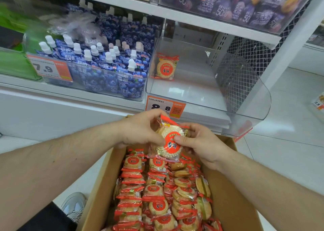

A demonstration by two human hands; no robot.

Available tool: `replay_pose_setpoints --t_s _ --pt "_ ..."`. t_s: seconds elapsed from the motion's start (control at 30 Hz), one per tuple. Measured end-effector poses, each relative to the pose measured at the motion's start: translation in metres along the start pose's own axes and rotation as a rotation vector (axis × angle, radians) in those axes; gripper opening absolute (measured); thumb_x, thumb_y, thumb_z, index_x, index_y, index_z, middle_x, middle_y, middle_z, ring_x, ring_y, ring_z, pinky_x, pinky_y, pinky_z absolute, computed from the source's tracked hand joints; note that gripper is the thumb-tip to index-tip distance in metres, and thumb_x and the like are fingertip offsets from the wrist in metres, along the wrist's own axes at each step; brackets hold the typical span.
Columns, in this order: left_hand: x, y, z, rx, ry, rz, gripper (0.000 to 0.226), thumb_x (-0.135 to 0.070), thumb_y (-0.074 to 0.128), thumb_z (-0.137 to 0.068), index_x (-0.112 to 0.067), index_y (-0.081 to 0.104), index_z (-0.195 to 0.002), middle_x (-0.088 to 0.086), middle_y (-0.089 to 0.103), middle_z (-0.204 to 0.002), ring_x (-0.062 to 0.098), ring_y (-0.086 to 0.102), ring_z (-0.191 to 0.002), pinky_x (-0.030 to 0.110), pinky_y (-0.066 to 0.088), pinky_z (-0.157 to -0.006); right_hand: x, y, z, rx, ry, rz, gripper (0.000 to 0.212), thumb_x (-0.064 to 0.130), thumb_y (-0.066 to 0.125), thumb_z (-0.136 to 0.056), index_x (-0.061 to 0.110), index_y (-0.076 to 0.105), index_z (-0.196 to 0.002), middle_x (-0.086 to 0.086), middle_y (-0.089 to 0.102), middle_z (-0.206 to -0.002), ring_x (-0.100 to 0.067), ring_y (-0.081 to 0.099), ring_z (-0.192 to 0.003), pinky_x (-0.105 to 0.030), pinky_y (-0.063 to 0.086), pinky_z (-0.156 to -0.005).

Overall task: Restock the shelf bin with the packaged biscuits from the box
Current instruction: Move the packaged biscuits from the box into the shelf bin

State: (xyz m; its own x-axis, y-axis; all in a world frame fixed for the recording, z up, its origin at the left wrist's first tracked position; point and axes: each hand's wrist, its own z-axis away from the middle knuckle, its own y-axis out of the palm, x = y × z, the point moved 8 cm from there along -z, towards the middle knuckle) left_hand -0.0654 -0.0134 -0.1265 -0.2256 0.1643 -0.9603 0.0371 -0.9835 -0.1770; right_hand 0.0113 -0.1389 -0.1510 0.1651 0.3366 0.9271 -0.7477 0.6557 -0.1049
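Observation:
A cardboard box below me is packed with several round biscuits in clear wrappers with red labels. Above its far end, both hands hold one packaged biscuit: my left hand pinches its top and left edge, my right hand grips its right side with the thumb on the red label. The clear shelf bin straight ahead holds a single biscuit pack leaning against its left wall.
To the left of the bin stands a bin of blue spouted jelly pouches. Orange price tags hang on the shelf edge. Purple pouches fill the shelf above. A grey shoe stands on the white floor left of the box.

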Motion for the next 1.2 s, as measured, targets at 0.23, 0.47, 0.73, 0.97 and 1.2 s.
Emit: replay_pose_setpoints --t_s 0.23,0.47,0.73,0.97,1.2 --pt "-0.035 -0.017 0.010 -0.134 0.118 0.051 0.073 0.013 0.072 -0.075 -0.036 0.047 -0.122 -0.002 0.055 -0.102 0.010 0.061 -0.085 0.036 0.056 -0.072 0.047 0.006 0.019 0.005 -0.105 -0.060 0.046 0.005 0.075 -0.073 0.007 0.057 -0.116 -0.003 0.071 -0.084 -0.004 0.065 -0.055 -0.014 0.044 -0.043" --pt "-0.071 -0.047 0.028 -0.312 0.339 0.090 0.066 -0.011 0.084 -0.070 -0.041 0.050 -0.118 -0.012 0.062 -0.110 0.009 0.065 -0.094 0.038 0.059 -0.079 0.106 -0.003 0.022 0.037 -0.268 -0.026 0.030 -0.003 0.070 -0.071 0.000 0.061 -0.100 0.000 0.070 -0.068 -0.004 0.061 -0.051 -0.012 0.041 -0.044" --pt "-0.052 -0.097 0.009 -0.764 0.292 -0.127 0.040 -0.018 0.072 -0.083 -0.032 0.049 -0.113 -0.014 0.055 -0.116 0.008 0.059 -0.098 0.022 0.046 -0.082 0.151 -0.059 -0.082 -0.294 -0.196 0.096 0.020 0.009 0.078 -0.077 0.015 0.061 -0.085 -0.002 0.066 -0.073 -0.010 0.043 -0.052 -0.024 0.028 -0.046" --pt "-0.033 -0.088 -0.017 -0.718 0.209 -0.108 0.055 -0.016 0.068 -0.086 -0.028 0.046 -0.134 -0.012 0.055 -0.123 0.007 0.060 -0.099 0.034 0.052 -0.091 0.135 -0.045 -0.179 -0.356 -0.092 0.279 0.036 0.008 0.084 -0.072 0.008 0.064 -0.101 -0.002 0.067 -0.082 -0.013 0.059 -0.063 -0.027 0.045 -0.053" --pt "-0.030 -0.090 -0.020 -0.743 0.202 -0.059 0.050 -0.008 0.059 -0.085 -0.037 0.052 -0.126 -0.015 0.059 -0.116 0.003 0.061 -0.091 0.035 0.057 -0.080 0.133 -0.053 -0.212 -0.562 -0.077 0.535 0.057 0.039 0.086 -0.068 0.003 0.064 -0.108 -0.011 0.070 -0.102 -0.027 0.067 -0.094 -0.042 0.057 -0.085"
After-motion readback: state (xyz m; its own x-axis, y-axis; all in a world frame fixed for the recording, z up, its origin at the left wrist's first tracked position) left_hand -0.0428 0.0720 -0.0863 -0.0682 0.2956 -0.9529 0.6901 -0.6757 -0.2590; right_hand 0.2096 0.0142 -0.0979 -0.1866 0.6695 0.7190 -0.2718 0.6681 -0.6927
